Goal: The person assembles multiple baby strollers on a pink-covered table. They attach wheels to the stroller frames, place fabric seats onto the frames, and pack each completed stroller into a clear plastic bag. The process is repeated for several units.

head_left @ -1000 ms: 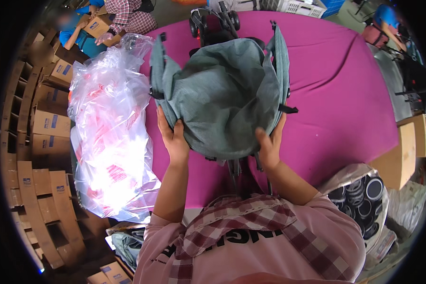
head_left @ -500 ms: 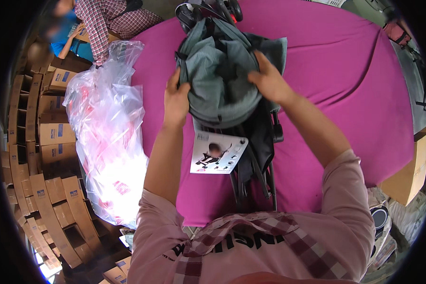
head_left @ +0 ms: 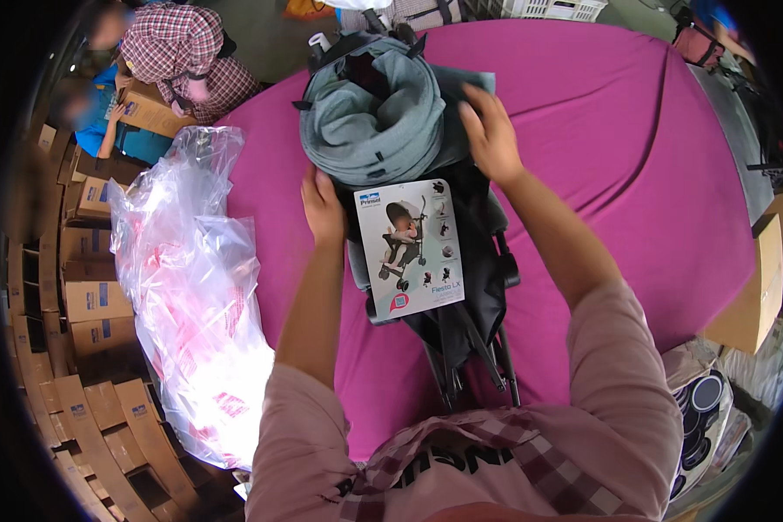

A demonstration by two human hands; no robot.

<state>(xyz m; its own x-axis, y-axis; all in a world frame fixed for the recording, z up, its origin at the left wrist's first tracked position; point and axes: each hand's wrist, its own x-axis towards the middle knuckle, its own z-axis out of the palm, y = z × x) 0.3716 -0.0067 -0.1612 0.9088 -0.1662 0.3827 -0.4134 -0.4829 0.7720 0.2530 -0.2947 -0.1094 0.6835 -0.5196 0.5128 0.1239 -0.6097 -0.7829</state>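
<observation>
A folded black stroller (head_left: 461,296) lies on the magenta table cover (head_left: 618,165), its grey-green fabric canopy (head_left: 374,113) bunched up at the far end. A white printed card (head_left: 411,248) rests on the stroller's middle. My left hand (head_left: 322,204) grips the near left edge of the grey-green fabric beside the card. My right hand (head_left: 489,135) presses on the fabric's right side, fingers spread over it. Both forearms come in from below in pink sleeves.
A large clear plastic bag (head_left: 196,287) with red print lies on the table's left edge. Stacked cardboard boxes (head_left: 87,296) fill the left side. Another person in a plaid shirt (head_left: 178,61) crouches at the top left. A box (head_left: 748,296) stands at the right.
The grey-green fabric has been pushed farther away and bunched up, uncovering the black stroller frame and the white card. Both my hands moved forward with it.
</observation>
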